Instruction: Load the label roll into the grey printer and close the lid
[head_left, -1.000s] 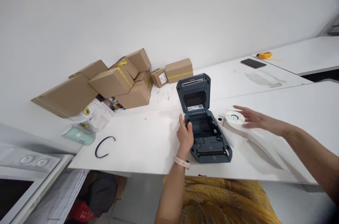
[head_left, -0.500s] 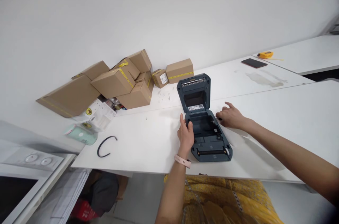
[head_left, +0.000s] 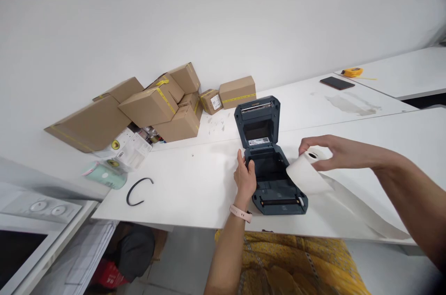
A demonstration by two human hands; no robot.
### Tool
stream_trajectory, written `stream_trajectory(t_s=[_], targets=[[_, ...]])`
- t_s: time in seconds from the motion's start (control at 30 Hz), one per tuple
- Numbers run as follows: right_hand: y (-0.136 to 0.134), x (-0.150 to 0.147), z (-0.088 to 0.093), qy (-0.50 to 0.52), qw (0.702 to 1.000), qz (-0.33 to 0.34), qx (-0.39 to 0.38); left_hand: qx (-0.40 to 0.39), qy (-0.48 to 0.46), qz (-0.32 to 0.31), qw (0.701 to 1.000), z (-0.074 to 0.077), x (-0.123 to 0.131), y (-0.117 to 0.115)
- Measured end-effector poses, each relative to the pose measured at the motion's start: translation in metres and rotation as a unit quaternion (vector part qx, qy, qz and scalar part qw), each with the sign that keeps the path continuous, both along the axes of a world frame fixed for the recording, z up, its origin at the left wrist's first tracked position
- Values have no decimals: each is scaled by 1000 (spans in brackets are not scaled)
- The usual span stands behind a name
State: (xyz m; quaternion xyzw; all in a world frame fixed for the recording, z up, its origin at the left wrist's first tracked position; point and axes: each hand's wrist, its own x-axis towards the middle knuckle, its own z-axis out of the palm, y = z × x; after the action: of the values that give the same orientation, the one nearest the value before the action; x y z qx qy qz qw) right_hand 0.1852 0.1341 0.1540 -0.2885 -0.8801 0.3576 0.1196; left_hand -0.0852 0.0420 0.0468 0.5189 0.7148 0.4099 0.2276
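Observation:
A dark blue-grey label printer [head_left: 275, 193] stands on the white table with its lid [head_left: 258, 121] raised, and its inner bay shows. My left hand [head_left: 245, 176] grips the printer's left side wall, the thumb over the edge and the fingers along the outside. To the right of the printer, my right hand [head_left: 324, 151] holds a white paper roll [head_left: 306, 174] between thumb and fingers, near the core hole. The roll is tilted beside the printer's right edge and hides part of it. A loose strip of paper [head_left: 358, 211] trails from it across the table to the right.
Several cardboard boxes [head_left: 181, 123] are piled at the back left. A teal container [head_left: 106, 176] and a black curved band [head_left: 130, 193] lie nearer. At the back right are a dark phone-like slab [head_left: 337, 82] and a yellow tape measure [head_left: 352, 72]. The table's front edge is close.
My right hand, near the printer's right side before, has taken hold of the paper roll and raised it, tilting it. My left hand stays on the printer.

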Motion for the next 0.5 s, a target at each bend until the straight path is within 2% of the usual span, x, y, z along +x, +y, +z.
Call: stream_trajectory(t_s=[0.07, 0.13, 0.2, 0.23, 0.33, 0.43, 0.5], targets=[[-14, 0, 18, 68, 992, 44, -100, 0, -3, 0, 1000, 0, 0, 0], [-27, -7, 30, 108, 970, 99, -193, -1, -5, 3, 1000, 0, 0, 0], [-36, -20, 35, 105, 949, 164, -247, 1, -6, 5, 1000, 0, 0, 0], [-38, -28, 35, 95, 944, 196, -249, 3, -6, 6, 1000, 0, 0, 0], [-35, -56, 28, 40, 959, 227, -164, 0, -3, 10, 1000, 1, 0, 0], [-21, -83, 13, -73, 982, 171, -3, -2, -1, 7, 1000, 3, 0, -1], [-9, -100, 0, -168, 971, 128, 110, 2, -2, 8, 1000, 3, 0, 0]])
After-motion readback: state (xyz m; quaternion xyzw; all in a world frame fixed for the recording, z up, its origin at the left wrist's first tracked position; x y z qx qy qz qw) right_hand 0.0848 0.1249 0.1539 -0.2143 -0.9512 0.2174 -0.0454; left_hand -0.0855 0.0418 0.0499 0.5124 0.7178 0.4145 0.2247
